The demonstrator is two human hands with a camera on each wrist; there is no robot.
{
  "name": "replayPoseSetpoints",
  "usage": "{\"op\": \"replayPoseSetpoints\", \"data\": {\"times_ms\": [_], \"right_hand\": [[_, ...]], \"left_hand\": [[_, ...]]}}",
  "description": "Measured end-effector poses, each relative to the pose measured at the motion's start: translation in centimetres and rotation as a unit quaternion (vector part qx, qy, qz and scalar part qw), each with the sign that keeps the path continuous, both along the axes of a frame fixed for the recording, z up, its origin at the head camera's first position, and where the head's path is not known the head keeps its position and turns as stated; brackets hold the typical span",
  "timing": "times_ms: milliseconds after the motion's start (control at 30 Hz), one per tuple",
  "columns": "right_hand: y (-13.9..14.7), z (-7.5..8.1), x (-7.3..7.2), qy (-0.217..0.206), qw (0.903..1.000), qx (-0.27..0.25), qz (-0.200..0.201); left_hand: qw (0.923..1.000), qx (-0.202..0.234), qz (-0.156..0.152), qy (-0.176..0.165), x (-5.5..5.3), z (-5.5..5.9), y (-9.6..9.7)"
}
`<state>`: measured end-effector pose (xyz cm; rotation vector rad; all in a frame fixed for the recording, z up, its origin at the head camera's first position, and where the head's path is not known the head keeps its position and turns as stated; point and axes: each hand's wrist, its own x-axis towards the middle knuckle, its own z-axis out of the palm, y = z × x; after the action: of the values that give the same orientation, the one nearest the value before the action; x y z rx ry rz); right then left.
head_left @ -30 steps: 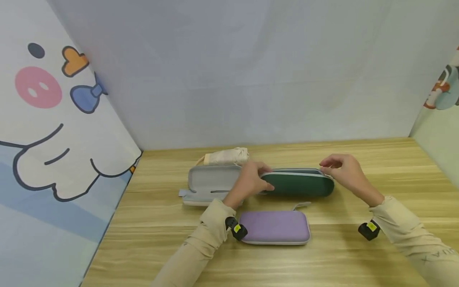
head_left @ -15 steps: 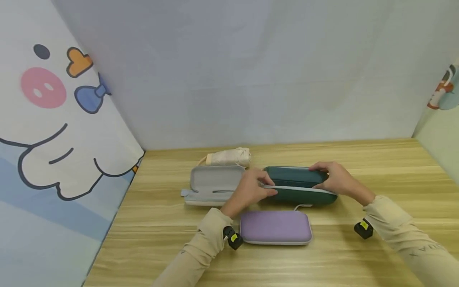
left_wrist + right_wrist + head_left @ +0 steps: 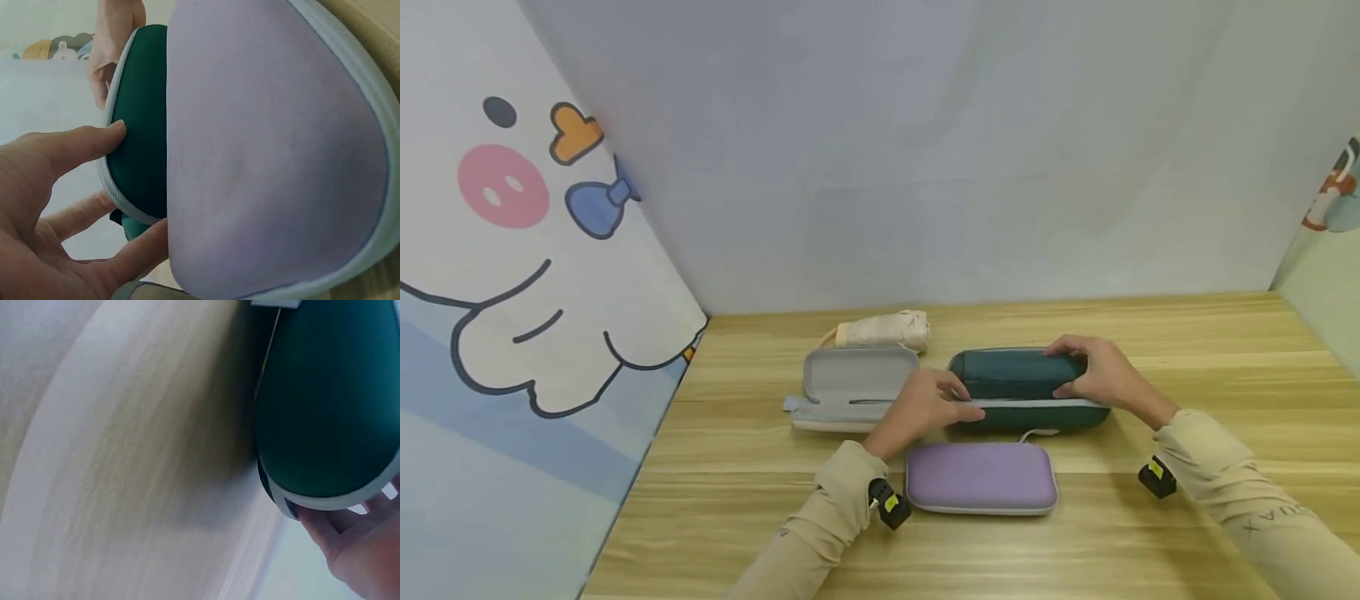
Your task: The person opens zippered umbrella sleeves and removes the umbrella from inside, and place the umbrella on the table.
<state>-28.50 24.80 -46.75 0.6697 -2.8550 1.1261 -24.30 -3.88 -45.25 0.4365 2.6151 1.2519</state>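
A dark green hard pencil case (image 3: 1045, 418) lies on the table, its mouth spread and its teal inside (image 3: 1007, 371) showing. My left hand (image 3: 921, 408) pinches the light rim at the left end of its front half; in the left wrist view the thumb lies on the green outside. At the right end, my right hand (image 3: 1097, 375) grips the rear part, fingers over the top and thumb within the mouth. In the right wrist view the case's green end hides part of that hand. A purple case (image 3: 981, 477) lies closed nearer me.
Left of the green case stands a grey case (image 3: 861, 375) with its lid up. Behind that lies a cream-coloured rolled bundle (image 3: 883, 330) with a strap. A pale wall sheet (image 3: 970, 167) rises at the table's back edge.
The green case's front half has swung down towards me, widening the mouth. My right hand has moved in from the right and taken hold of the rear part. The left keeps its pinch.
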Motion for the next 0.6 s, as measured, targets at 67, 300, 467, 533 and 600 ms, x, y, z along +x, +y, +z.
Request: {"op": "replayPoseSetpoints", "data": {"times_ms": [67, 300, 467, 533, 600], "right_hand": [[0.06, 0.14, 0.01, -0.004, 0.9999, -0.011, 0.001], [0.25, 0.61, 0.11, -0.052, 0.9955, -0.079, 0.001], [0.58, 0.56, 0.36, -0.098, 0.9859, -0.135, -0.02], [0.69, 0.55, 0.39, -0.099, 0.9846, -0.141, -0.029], [0.77, 0.53, 0.41, -0.098, 0.9835, -0.148, -0.037]], "left_hand": [[0.9999, -0.013, 0.008, -0.005, 0.06, 0.08, 0.05], [0.9993, -0.027, 0.022, -0.014, -0.09, -0.19, -0.03], [0.9997, 0.007, 0.016, -0.017, -0.35, -0.61, -0.25], [0.9995, 0.014, 0.019, -0.018, -0.44, -0.69, -0.29], [0.9993, 0.02, 0.021, -0.022, -0.51, -0.69, -0.32]]}}
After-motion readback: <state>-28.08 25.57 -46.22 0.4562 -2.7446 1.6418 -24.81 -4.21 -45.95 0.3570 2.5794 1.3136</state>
